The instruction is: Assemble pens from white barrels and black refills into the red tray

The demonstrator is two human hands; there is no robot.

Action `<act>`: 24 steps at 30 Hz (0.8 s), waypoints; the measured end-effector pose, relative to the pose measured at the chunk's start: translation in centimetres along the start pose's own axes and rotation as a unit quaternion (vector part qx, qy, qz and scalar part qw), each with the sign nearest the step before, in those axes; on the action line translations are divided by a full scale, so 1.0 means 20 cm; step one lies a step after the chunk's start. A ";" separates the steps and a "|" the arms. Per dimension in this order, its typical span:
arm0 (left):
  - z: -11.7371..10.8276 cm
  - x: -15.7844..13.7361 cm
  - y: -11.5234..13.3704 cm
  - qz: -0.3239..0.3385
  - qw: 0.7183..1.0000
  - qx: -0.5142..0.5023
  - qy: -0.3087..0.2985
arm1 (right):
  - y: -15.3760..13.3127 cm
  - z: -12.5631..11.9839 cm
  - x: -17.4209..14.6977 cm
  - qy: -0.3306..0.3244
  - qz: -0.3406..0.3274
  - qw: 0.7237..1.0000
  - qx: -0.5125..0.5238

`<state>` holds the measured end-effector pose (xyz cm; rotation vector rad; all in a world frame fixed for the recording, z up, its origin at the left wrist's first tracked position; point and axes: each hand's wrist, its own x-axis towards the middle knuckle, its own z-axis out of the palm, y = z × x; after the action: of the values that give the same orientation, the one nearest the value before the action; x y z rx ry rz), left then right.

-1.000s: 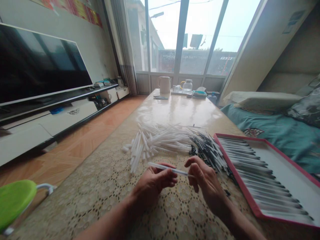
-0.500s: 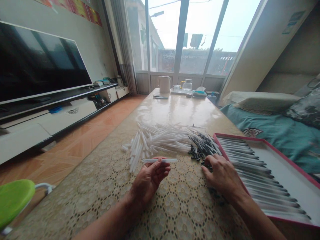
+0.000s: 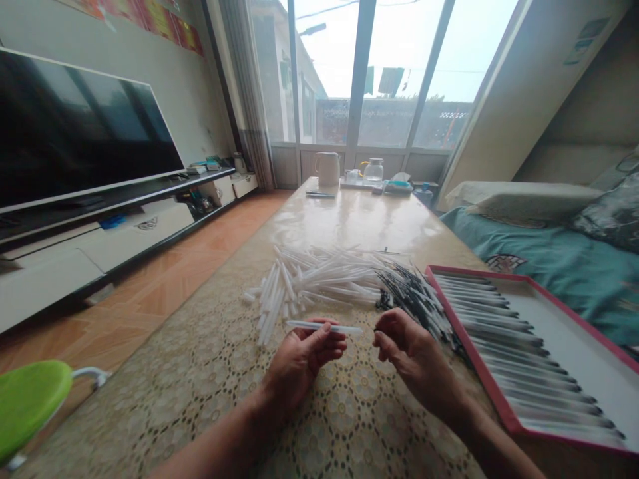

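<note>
Close by, left hand: it (image 3: 302, 358) grasps a white pen barrel (image 3: 345, 329), the thumb pressing it against the curled fingers.
Pen barrel: it lies almost level across the left fingertips, both ends jutting past them, the farther end pointing toward the right hand (image 3: 414, 352) without touching; smooth, slim, straight, translucent plastic.
Right hand: thumb and forefinger pinch together at a small dark piece (image 3: 376, 327), too tiny to identify.
Tablecloth: beneath both hands, a beige covering (image 3: 344, 412) patterned with lace-like flowers in rings.
Box: at the right, a shallow tray with pink-red walls (image 3: 500, 394); pale dark-ended pens (image 3: 529, 359) lie inside in a row.
Black rods: thin and stiff-looking, in a loose sheaf (image 3: 407, 293) between box and barrels.
Barrel heap: translucent white tubes (image 3: 332, 276), crisscrossed beyond the left hand.
Far end: a beige pitcher (image 3: 328, 169) and a clear, rounded jug (image 3: 373, 171), before tall windows (image 3: 389, 120).
</note>
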<state>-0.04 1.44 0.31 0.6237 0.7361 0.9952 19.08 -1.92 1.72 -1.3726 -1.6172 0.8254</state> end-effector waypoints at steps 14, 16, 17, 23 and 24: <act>-0.01 0.01 -0.02 -0.003 1.000 0.020 -0.016 | 0.00 0.08 -0.01 -0.003 0.005 0.991 0.137; -0.01 0.01 -0.02 -0.003 1.000 0.021 -0.015 | 0.00 0.08 -0.01 -0.007 0.010 0.988 0.152; -0.01 0.01 -0.02 -0.002 1.000 0.022 -0.015 | 0.00 0.08 -0.01 -0.008 0.014 0.987 0.160; -0.02 0.02 -0.03 0.005 0.999 0.031 -0.034 | 0.01 0.08 -0.01 -0.023 0.057 0.975 0.213; -0.03 0.02 -0.03 0.008 0.999 0.033 -0.039 | 0.02 0.09 -0.01 -0.021 0.065 0.973 0.219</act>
<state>0.01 1.66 -0.54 0.7243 0.6977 0.9589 17.65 -1.95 0.62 -1.1542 -1.2825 1.2148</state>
